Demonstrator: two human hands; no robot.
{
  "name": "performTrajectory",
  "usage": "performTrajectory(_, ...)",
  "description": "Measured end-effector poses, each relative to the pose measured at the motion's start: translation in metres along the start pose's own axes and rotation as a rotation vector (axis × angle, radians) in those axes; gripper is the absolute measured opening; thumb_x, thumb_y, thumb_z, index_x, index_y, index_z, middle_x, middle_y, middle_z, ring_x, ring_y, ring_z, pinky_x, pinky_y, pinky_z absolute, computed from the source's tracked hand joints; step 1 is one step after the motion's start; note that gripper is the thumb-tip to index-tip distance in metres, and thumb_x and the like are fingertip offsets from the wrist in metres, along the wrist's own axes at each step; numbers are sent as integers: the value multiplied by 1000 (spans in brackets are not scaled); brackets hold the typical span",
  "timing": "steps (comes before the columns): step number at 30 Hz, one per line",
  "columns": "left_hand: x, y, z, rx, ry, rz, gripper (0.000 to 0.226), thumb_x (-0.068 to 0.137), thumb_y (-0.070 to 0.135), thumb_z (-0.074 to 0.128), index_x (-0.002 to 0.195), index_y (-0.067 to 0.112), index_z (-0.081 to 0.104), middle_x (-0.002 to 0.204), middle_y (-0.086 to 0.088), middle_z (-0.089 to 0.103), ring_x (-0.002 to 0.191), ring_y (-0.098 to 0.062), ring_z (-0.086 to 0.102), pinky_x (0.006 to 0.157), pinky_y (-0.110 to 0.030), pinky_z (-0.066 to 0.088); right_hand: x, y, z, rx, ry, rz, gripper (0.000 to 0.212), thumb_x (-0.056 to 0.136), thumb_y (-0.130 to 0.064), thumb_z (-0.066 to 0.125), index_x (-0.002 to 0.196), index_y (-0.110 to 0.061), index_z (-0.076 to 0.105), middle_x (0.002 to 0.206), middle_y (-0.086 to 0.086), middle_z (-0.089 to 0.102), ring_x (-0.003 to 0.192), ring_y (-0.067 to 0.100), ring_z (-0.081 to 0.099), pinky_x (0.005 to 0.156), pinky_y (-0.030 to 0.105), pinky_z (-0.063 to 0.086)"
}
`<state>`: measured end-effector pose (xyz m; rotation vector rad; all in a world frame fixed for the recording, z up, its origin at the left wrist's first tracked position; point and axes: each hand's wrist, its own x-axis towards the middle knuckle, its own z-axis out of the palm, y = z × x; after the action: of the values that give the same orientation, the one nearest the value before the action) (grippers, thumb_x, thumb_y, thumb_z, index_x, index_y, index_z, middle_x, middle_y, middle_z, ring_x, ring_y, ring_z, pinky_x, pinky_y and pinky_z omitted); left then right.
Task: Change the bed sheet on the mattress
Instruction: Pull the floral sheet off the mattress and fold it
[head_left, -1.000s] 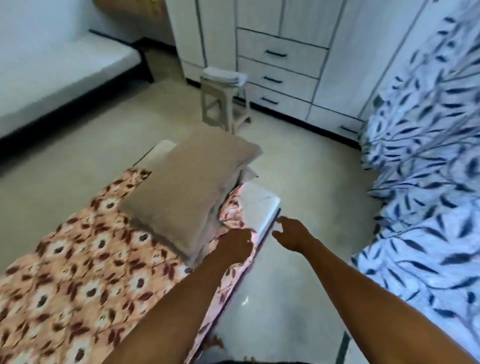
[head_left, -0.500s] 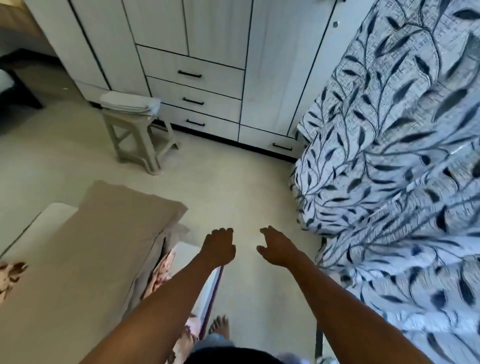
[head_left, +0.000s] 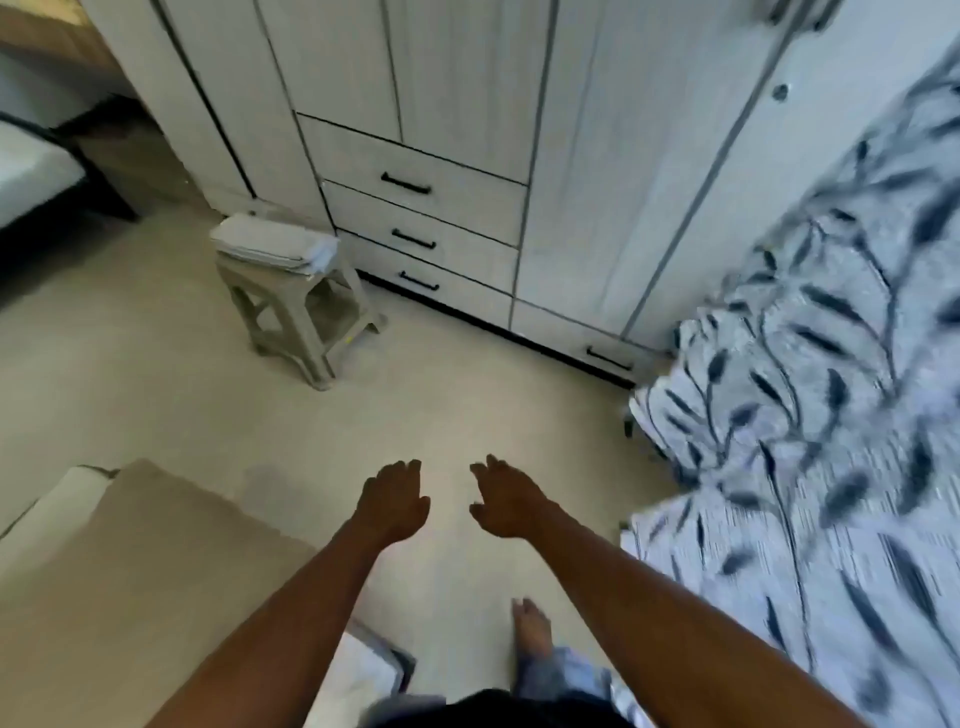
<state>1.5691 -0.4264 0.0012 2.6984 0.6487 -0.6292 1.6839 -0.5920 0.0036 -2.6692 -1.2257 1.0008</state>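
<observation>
Both hands hang empty: my left hand (head_left: 395, 501) has come off the floral sheet's edge and my right hand (head_left: 501, 499) floats beside it, fingers loose, over the floor (head_left: 467, 395). Turned from the bed, I judge I am going for the folded linen (head_left: 275, 249) on the stool (head_left: 301, 322), ahead-left of my left hand. The mattress (head_left: 49, 514) shows only a white corner, down-left of that hand, under the tan pillow (head_left: 145, 571). The floral sheet is out of frame; the leaf-print fabric (head_left: 805, 415) right of my right hand is blurred.
</observation>
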Motion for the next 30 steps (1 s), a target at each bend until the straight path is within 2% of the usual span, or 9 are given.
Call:
performTrajectory(2, 23, -1, -21, -36, 39, -63, 65, 103, 38, 45, 156, 9, 23, 157, -11, 35, 144, -29, 34, 114, -38, 33, 37, 9, -39, -101, -24, -79, 67, 99, -33, 54, 154, -5, 29, 159, 24, 29, 143, 39, 35, 115, 48, 34)
performTrajectory(4, 37, -3, -43, -128, 33, -130, 67, 104, 38, 45, 158, 10, 19, 162, -12, 28, 148, -28, 29, 118, -39, 29, 70, 9, -77, -101, -36, -90, 63, 100, -33, 53, 152, -5, 33, 155, 22, 36, 140, 39, 39, 113, 49, 36)
performTrajectory(6, 51, -14, -58, -188, 47, -194, 68, 103, 39, 45, 159, 11, 18, 164, -11, 25, 150, -28, 26, 120, -41, 26, 109, -3, -113, -170, -26, -179, 61, 102, -37, 50, 151, -5, 33, 154, 18, 37, 141, 35, 39, 116, 50, 32)
performTrajectory(11, 91, -65, -88, -324, 135, -355, 70, 99, 44, 43, 157, 10, 25, 157, -11, 37, 143, -30, 36, 115, -40, 33, 211, -56, -160, -319, -20, -380, 64, 103, -39, 48, 154, -6, 30, 160, 15, 32, 148, 30, 30, 121, 48, 22)
performTrajectory(17, 155, -171, -110, -447, 112, -552, 58, 100, 35, 51, 148, 7, 35, 144, -13, 49, 133, -32, 47, 107, -40, 41, 328, -149, -189, -401, -97, -578, 67, 106, -35, 46, 160, -7, 18, 169, 13, 15, 156, 27, 15, 125, 44, 11)
performTrajectory(21, 197, -246, -145, -479, 104, -624, 55, 99, 35, 51, 144, 6, 39, 143, -13, 51, 131, -32, 48, 105, -43, 42, 405, -216, -221, -450, -175, -626, 68, 105, -35, 47, 159, -5, 19, 167, 15, 20, 154, 30, 20, 124, 45, 15)
performTrajectory(26, 218, -339, -197, -533, 183, -718, 59, 100, 35, 51, 150, 8, 34, 147, -13, 48, 135, -32, 45, 109, -45, 40, 494, -318, -256, -436, -177, -704, 65, 103, -34, 51, 155, -4, 27, 161, 18, 31, 147, 33, 33, 118, 43, 29)
performTrajectory(30, 228, -419, -220, -650, 241, -867, 64, 101, 34, 51, 155, 10, 28, 151, -12, 45, 137, -31, 44, 112, -42, 38, 562, -414, -260, -509, -247, -835, 68, 104, -36, 49, 158, -5, 22, 165, 16, 24, 152, 30, 25, 122, 43, 24)
